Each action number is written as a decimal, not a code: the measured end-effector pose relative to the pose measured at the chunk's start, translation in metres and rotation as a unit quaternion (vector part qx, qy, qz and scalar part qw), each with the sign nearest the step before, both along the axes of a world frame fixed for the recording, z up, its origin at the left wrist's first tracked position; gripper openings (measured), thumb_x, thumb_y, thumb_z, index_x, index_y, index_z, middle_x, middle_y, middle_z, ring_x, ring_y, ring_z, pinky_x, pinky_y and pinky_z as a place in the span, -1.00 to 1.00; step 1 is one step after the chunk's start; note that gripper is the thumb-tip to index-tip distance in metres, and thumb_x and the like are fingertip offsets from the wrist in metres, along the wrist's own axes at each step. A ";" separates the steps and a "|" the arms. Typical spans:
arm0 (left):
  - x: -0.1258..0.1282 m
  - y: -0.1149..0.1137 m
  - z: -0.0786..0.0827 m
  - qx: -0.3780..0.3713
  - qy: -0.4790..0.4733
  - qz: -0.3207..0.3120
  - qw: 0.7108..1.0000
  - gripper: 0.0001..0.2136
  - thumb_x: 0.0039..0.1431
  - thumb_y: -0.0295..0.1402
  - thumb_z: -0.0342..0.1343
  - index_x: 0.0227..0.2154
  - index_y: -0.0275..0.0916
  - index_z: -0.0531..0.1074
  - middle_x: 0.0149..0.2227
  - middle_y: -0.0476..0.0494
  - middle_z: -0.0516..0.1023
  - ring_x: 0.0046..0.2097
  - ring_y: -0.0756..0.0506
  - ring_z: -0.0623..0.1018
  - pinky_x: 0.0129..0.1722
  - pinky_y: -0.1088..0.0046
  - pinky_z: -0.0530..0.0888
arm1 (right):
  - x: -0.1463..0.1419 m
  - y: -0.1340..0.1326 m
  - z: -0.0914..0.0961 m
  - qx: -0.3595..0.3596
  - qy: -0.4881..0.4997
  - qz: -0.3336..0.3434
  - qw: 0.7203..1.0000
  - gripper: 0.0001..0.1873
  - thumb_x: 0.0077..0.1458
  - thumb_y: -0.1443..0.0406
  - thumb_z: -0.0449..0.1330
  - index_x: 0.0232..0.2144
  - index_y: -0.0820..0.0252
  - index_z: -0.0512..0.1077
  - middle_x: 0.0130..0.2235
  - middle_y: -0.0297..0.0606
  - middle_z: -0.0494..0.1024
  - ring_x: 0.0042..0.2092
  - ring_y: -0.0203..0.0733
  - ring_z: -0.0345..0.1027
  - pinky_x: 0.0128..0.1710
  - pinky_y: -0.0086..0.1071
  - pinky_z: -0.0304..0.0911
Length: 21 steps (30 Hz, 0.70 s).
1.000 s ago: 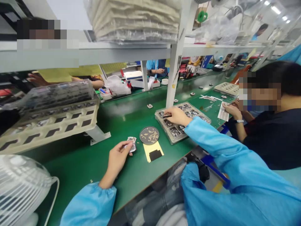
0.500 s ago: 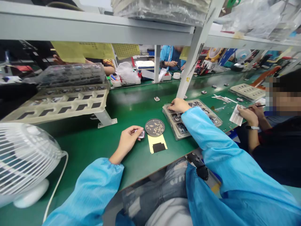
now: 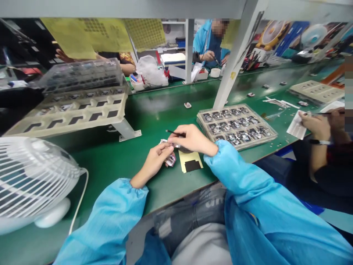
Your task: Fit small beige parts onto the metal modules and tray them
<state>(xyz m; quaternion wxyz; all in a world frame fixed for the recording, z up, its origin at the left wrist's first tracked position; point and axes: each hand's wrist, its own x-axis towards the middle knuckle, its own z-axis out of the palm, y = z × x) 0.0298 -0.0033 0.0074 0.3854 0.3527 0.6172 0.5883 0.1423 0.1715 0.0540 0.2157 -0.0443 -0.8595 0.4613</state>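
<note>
My left hand (image 3: 156, 160) pinches a small electronic part with a pinkish rim (image 3: 171, 160) between thumb and fingers, over the green bench. Close against it, my right hand (image 3: 191, 138) has its fingers closed round a slim dark pen-like tool (image 3: 173, 132). One end of the tool sticks out to the upper left; its other end is hidden by the fingers. A small whitish piece (image 3: 163, 141) shows at the left fingertips. Beneath my right hand lies a dark round dish (image 3: 185, 149), mostly covered. A yellow paper with a black patch (image 3: 190, 158) lies just in front of it.
A tray of small metallic parts (image 3: 237, 127) sits to the right. A white fan (image 3: 35, 180) stands at the left, below a raised tray (image 3: 74, 121). A shelf post (image 3: 231, 70) rises behind the parts tray. A co-worker's hands (image 3: 320, 127) work at far right.
My right hand has left the parts tray and come left to meet my left hand, where the dark tool now shows. The view has tilted downward and the round dish is now largely covered.
</note>
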 end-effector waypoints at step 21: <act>-0.008 -0.018 -0.003 0.042 -0.047 0.147 0.987 -0.62 0.17 -0.19 0.38 -0.05 -0.34 0.60 -0.29 -0.24 0.68 -0.38 -0.08 0.63 -0.55 0.56 0.35 | -0.007 -0.016 -0.036 -0.294 0.023 -0.046 0.954 -0.67 0.13 0.03 0.39 -0.21 0.11 0.52 -0.35 -0.30 0.64 -0.29 -0.20 0.55 -0.21 -0.30 0.45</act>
